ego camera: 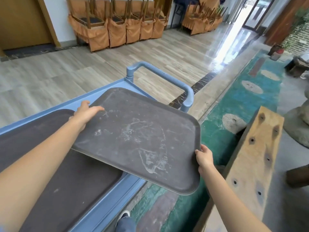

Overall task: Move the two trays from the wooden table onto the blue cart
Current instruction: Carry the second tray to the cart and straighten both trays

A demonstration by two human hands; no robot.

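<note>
Grey tray held by both hands, tilted above blue cart

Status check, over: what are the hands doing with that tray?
Left hand and right hand grip opposite edges of grey tray, held tilted over blue cart. Brown tray already on cart. Nothing blocking.

Stacked chairs in orange covers line the far wall, beside a wooden door; green carpet borders the shiny floor.
</note>
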